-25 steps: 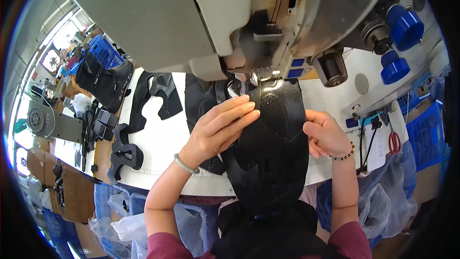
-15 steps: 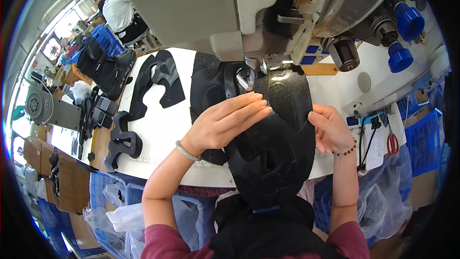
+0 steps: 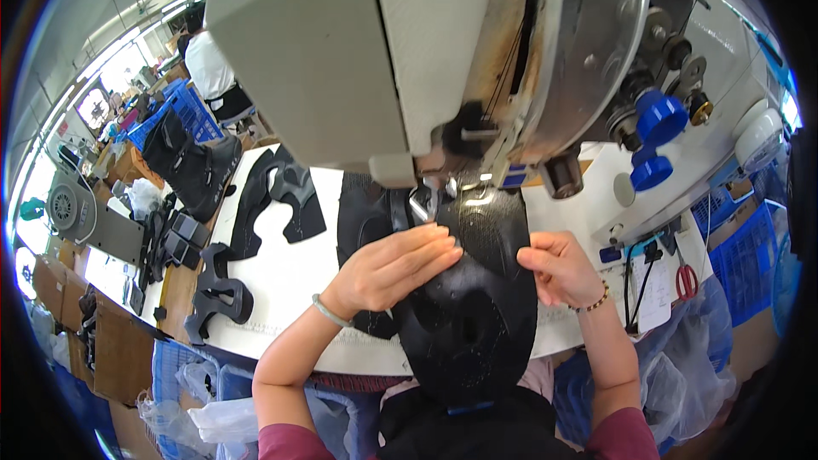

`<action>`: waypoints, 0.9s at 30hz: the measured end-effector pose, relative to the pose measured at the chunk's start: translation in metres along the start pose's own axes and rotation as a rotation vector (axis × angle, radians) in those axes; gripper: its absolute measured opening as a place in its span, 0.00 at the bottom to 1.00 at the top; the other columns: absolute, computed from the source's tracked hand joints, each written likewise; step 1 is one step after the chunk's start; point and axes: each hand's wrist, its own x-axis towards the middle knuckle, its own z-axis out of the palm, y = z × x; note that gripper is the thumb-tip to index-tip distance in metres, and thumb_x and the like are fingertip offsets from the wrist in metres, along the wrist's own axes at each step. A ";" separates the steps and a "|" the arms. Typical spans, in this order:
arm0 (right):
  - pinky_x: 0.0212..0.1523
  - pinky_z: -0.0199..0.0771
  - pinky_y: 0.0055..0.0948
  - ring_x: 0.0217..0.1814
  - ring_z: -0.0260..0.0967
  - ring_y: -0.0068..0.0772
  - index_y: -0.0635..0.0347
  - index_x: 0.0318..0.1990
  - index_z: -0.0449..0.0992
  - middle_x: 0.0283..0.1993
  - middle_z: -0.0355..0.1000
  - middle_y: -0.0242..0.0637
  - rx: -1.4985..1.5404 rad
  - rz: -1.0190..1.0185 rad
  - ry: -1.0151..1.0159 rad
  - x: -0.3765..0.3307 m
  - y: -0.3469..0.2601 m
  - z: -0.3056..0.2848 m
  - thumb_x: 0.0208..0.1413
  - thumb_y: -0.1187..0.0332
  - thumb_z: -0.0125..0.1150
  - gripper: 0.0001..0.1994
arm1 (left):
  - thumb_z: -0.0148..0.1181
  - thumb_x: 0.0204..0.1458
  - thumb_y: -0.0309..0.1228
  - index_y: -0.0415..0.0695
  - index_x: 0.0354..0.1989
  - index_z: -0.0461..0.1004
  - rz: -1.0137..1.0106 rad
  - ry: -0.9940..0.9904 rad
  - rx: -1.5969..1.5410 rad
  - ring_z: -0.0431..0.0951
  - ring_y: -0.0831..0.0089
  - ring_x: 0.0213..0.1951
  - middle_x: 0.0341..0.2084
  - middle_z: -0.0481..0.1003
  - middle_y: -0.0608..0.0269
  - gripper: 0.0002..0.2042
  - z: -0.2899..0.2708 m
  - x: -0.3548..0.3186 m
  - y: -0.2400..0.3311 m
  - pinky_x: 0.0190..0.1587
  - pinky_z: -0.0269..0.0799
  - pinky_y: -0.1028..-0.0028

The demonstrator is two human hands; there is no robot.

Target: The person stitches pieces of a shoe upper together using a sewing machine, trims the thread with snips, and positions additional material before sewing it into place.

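So the black panel (image 3: 498,324) is under the sewing machine (image 3: 315,60), poking past the near edge of the desk (image 3: 285,290). Left hand (image 3: 388,273)'s laid flat on it (fingers together), right hand (image 3: 561,268)'s pinching its right edge.

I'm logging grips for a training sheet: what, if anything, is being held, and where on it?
The large black piece, at its right edge, pinched by the right hand; the left hand lies on top, apparently without gripping.
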 end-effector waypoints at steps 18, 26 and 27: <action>0.22 0.62 0.14 0.24 0.64 0.11 0.65 0.40 0.73 0.26 0.70 0.27 0.104 -0.190 0.062 0.036 -0.002 -0.024 0.47 0.77 0.61 0.11 | 0.58 0.37 0.17 0.34 0.40 0.76 -0.110 0.080 0.080 0.77 0.62 0.41 0.38 0.74 0.56 0.17 0.012 0.013 0.005 0.46 0.77 0.69; 0.32 0.67 0.17 0.29 0.67 0.14 0.63 0.33 0.75 0.29 0.71 0.25 0.098 -0.261 0.048 0.042 0.005 -0.033 0.43 0.79 0.65 0.08 | 0.57 0.35 0.15 0.36 0.39 0.78 -0.140 0.115 0.075 0.76 0.62 0.42 0.38 0.74 0.57 0.17 0.016 0.010 -0.004 0.46 0.75 0.69; 0.33 0.68 0.17 0.31 0.68 0.14 0.62 0.31 0.75 0.29 0.71 0.26 0.121 -0.279 0.050 0.042 0.005 -0.032 0.43 0.79 0.66 0.07 | 0.57 0.35 0.15 0.37 0.39 0.78 -0.154 0.118 0.059 0.76 0.62 0.41 0.38 0.74 0.58 0.18 0.018 0.010 -0.006 0.46 0.75 0.69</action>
